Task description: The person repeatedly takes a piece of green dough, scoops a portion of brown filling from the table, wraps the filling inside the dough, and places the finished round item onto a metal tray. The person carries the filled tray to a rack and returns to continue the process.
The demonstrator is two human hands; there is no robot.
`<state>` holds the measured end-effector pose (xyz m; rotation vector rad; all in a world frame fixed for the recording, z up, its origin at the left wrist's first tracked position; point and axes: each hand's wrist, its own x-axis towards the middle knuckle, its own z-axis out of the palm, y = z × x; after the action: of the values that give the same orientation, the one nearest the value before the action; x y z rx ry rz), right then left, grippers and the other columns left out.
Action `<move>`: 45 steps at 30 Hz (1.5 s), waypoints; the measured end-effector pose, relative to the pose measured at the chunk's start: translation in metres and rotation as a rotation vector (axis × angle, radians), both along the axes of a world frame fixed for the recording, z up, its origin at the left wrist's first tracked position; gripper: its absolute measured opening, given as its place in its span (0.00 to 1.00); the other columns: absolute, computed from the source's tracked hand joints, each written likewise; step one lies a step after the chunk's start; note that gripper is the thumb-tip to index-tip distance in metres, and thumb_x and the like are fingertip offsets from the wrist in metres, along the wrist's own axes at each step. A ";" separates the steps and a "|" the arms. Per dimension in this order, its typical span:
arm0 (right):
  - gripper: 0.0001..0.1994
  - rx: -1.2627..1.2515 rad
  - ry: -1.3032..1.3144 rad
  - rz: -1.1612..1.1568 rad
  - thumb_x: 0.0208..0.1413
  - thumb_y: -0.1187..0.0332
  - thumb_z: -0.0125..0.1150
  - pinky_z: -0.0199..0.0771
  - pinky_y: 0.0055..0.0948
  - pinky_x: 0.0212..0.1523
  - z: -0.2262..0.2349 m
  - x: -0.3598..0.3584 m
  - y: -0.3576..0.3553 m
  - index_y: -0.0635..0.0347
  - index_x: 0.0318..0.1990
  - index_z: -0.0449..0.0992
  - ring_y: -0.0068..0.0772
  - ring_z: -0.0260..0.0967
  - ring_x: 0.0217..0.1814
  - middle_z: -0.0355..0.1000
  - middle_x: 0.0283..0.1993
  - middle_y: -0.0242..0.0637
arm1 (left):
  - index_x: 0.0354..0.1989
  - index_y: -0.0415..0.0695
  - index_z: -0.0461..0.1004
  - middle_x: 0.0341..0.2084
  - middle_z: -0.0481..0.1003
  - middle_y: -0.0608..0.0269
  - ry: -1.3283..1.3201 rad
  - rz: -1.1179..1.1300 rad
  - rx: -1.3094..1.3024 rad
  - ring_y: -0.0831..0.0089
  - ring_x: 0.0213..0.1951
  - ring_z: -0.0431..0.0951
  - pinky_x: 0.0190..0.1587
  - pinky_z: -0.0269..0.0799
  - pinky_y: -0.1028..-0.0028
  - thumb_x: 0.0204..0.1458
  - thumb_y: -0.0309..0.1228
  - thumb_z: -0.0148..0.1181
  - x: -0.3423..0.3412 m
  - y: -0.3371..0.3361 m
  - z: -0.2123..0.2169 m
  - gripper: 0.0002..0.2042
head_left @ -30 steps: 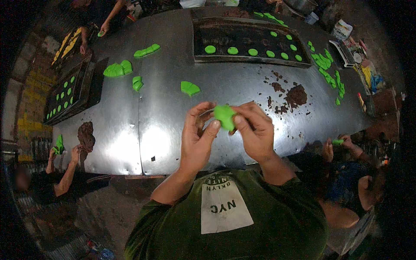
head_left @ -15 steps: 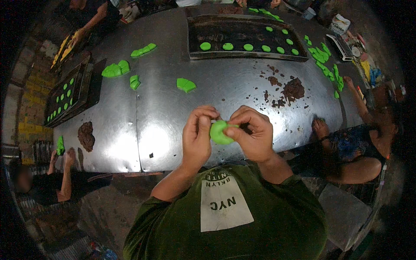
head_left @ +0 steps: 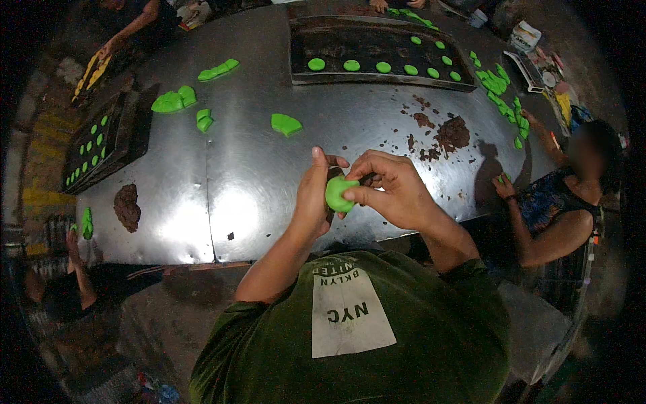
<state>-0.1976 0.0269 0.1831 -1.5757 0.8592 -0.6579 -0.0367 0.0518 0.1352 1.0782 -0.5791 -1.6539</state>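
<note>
A rounded piece of bright green dough [head_left: 339,194] is between my two hands, just above the near part of the metal table. My right hand [head_left: 393,187] pinches its right side between thumb and fingers. Side-on to it, my left hand [head_left: 313,192] cups its other side, with the thumb raised and the fingers partly hidden behind the dough. Beyond my hands lies a loose green dough piece [head_left: 286,124] with a flat, angular shape. To the right of that, a crumbly brown mound [head_left: 453,133] sits among scattered crumbs.
A dark baking tray [head_left: 377,82] with green discs lies at the far side; another tray [head_left: 101,178] stands left. More green dough [head_left: 176,99] and a brown lump [head_left: 126,208] lie leftward. A co-worker [head_left: 555,222] sits close on the right, beside green pieces [head_left: 494,82]. Other people's hands are around the table.
My left hand has turned, its thumb now pointing up and away from the dough. My right hand still pinches the dough. The co-worker at right has leaned in, now holding something green.
</note>
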 end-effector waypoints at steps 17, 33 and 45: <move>0.08 -0.229 0.834 0.001 0.53 0.69 0.63 0.73 0.42 0.46 -0.196 -0.029 -0.030 0.65 0.35 0.80 0.47 0.73 0.41 0.75 0.41 0.46 | 0.53 0.37 0.66 0.38 0.74 0.57 -0.487 -0.068 0.264 0.70 0.32 0.76 0.28 0.76 0.70 0.63 0.52 0.46 0.038 0.016 -0.178 0.26; 0.23 -0.615 0.713 -0.347 0.62 0.55 0.52 0.37 0.57 0.72 -0.315 0.009 -0.077 0.53 0.62 0.68 0.54 0.46 0.74 0.56 0.69 0.48 | 0.53 0.36 0.68 0.42 0.75 0.55 -0.768 0.381 0.073 0.72 0.37 0.77 0.33 0.77 0.73 0.64 0.42 0.49 0.123 -0.047 -0.170 0.21; 0.18 0.248 0.799 0.286 0.49 0.63 0.67 0.71 0.39 0.43 -0.239 -0.039 -0.062 0.63 0.43 0.68 0.39 0.69 0.42 0.69 0.41 0.45 | 0.46 0.42 0.78 0.39 0.78 0.44 -1.212 -0.360 0.042 0.52 0.42 0.79 0.46 0.74 0.60 0.48 0.47 0.66 0.201 -0.258 -0.268 0.23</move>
<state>-0.2370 -0.0355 -0.0564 -1.6906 1.1986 0.3153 0.1644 -0.2065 -0.1328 2.0674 -1.5717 -1.1256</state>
